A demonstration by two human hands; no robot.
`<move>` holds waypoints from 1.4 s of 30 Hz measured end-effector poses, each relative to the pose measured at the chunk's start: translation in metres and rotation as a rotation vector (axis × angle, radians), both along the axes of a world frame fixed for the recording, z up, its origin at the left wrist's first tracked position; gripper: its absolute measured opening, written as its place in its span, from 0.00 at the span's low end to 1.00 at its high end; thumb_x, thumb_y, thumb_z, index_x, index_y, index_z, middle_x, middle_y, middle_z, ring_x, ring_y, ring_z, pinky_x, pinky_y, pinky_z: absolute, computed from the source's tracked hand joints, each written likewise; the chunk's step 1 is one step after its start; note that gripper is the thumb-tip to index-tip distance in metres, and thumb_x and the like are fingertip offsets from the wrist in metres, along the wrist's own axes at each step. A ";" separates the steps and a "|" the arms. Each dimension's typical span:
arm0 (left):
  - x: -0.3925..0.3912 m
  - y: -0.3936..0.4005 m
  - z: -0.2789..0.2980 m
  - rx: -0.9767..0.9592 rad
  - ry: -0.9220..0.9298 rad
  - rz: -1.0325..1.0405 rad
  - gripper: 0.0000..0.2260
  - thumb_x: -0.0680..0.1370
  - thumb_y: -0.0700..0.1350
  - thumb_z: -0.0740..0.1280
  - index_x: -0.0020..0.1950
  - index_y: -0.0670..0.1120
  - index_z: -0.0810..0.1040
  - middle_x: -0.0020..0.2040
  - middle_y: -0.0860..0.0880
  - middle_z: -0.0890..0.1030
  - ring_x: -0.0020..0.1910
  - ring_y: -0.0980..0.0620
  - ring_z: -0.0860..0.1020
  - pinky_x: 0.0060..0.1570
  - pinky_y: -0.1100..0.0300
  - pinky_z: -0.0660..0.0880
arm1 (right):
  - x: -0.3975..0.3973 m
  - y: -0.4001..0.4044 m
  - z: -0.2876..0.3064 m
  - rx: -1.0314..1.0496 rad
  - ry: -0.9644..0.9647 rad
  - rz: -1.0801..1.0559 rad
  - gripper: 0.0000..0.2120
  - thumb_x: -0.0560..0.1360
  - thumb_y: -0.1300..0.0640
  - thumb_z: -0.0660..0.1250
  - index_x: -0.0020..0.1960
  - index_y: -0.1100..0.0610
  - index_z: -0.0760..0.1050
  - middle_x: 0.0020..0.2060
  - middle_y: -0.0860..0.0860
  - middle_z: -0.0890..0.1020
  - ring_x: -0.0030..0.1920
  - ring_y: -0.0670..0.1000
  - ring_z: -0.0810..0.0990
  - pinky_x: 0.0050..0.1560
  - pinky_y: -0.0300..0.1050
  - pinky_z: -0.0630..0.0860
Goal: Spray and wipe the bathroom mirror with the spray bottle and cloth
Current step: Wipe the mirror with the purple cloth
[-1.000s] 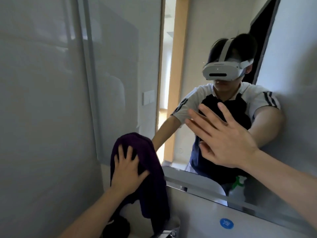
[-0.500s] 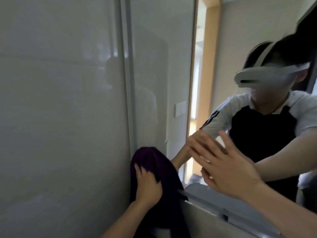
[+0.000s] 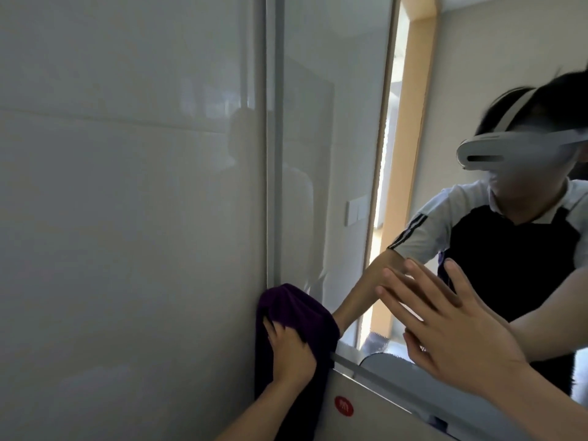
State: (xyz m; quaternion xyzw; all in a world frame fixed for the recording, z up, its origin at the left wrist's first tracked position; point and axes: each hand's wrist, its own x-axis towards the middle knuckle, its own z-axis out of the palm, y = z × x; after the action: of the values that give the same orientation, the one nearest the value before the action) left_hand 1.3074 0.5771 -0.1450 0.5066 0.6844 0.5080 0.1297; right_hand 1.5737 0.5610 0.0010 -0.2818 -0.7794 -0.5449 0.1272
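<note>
The mirror fills the right half of the view and reflects me. A dark purple cloth is bunched against the mirror's lower left corner, beside the frame edge. My left hand presses it there, with the fingers bent into the fabric and the rest of the cloth hanging below the hand. My right hand lies flat on the glass further right, fingers spread and holding nothing. No spray bottle shows in this view.
A glossy pale tiled wall takes up the left half, meeting the mirror's vertical metal frame. Below the mirror's lower frame is a white panel with a round red sticker. The mirror reflects a doorway.
The cloth and my left hand have slid down and left into the mirror's lower left corner, fingers now bent into the fabric. My right hand stays flat on the glass. The view has swung left.
</note>
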 end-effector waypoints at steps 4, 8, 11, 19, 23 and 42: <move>0.002 -0.007 0.007 0.037 -0.092 -0.041 0.36 0.82 0.38 0.64 0.83 0.46 0.46 0.83 0.46 0.51 0.82 0.44 0.49 0.82 0.46 0.49 | 0.001 -0.001 0.002 -0.011 0.015 0.012 0.33 0.77 0.47 0.55 0.80 0.59 0.63 0.82 0.60 0.57 0.81 0.65 0.56 0.77 0.73 0.49; -0.003 -0.019 0.014 0.065 -0.145 -0.088 0.38 0.83 0.40 0.64 0.77 0.59 0.38 0.78 0.57 0.51 0.80 0.52 0.54 0.81 0.54 0.50 | 0.000 0.000 0.000 0.006 0.012 0.044 0.35 0.76 0.46 0.58 0.80 0.59 0.63 0.82 0.60 0.58 0.80 0.66 0.58 0.77 0.73 0.46; -0.013 -0.016 0.036 0.067 -0.138 -0.109 0.34 0.84 0.42 0.64 0.77 0.61 0.43 0.77 0.57 0.57 0.76 0.53 0.59 0.80 0.52 0.55 | -0.001 0.002 0.002 0.007 0.009 0.028 0.38 0.74 0.45 0.63 0.80 0.59 0.62 0.82 0.60 0.58 0.80 0.66 0.60 0.77 0.73 0.45; -0.006 -0.005 0.141 0.185 0.478 -0.180 0.35 0.83 0.49 0.63 0.84 0.51 0.47 0.84 0.49 0.45 0.82 0.40 0.38 0.80 0.43 0.37 | -0.003 -0.003 0.002 -0.071 0.038 0.010 0.36 0.77 0.45 0.59 0.81 0.59 0.61 0.82 0.60 0.57 0.82 0.65 0.54 0.78 0.71 0.40; -0.011 -0.008 0.143 0.093 0.522 -0.190 0.38 0.84 0.46 0.62 0.82 0.53 0.35 0.84 0.48 0.37 0.81 0.40 0.33 0.80 0.40 0.38 | -0.004 -0.011 0.007 -0.158 0.030 -0.008 0.36 0.72 0.47 0.65 0.78 0.58 0.67 0.81 0.59 0.62 0.81 0.64 0.57 0.78 0.70 0.41; -0.012 -0.012 0.221 0.021 0.735 -0.193 0.38 0.82 0.61 0.61 0.84 0.55 0.42 0.80 0.48 0.28 0.77 0.37 0.26 0.78 0.32 0.41 | -0.021 -0.013 0.173 -0.032 0.077 0.004 0.25 0.71 0.49 0.66 0.66 0.57 0.76 0.71 0.55 0.75 0.71 0.59 0.73 0.75 0.71 0.55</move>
State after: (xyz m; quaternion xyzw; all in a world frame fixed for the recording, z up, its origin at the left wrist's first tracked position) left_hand 1.2952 0.5651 0.0756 0.7183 0.6293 0.2849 -0.0825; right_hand 1.5530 0.5481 0.1738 -0.3029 -0.7830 -0.5210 0.1539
